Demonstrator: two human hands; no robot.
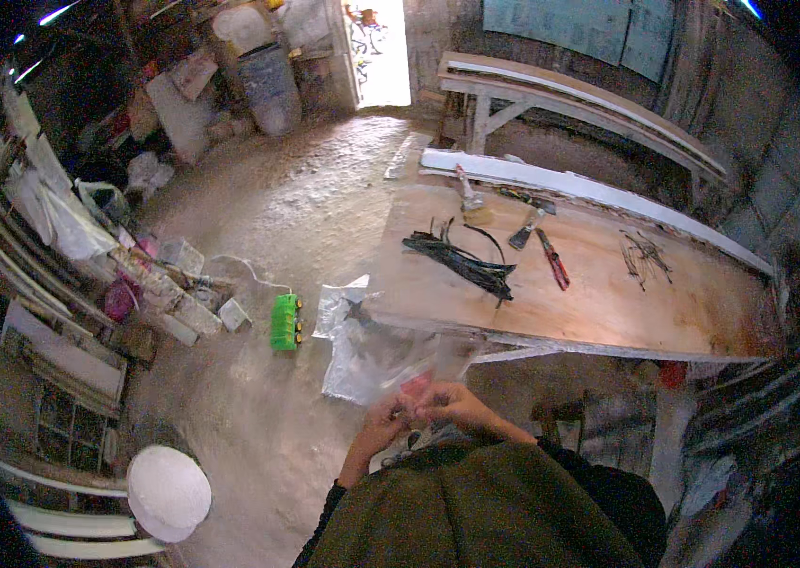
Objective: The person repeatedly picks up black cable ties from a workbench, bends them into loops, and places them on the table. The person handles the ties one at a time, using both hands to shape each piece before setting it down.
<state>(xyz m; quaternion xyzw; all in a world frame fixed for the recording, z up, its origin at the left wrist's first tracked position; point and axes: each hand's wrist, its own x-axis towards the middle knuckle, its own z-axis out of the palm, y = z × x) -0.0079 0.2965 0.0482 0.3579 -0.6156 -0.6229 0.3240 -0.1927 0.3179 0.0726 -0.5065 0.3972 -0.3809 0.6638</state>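
Close in front of my body, my left hand and my right hand meet with their fingers pinched together. Between them they grip the near edge of a thin see-through plastic bag. A red patch shows on the plastic just above my fingertips. The bag spreads away from me beside the near left corner of a wooden worktable. On that table lies a bundle of black strips. Beyond and beside it are a brush, a scraper and a red-handled tool.
Thin wire-like pieces lie on the table's right part. A green power strip with plugs sits on the floor to the left. A white bucket stands at the lower left. Behind the table is a long bench; stacked boards line the left.
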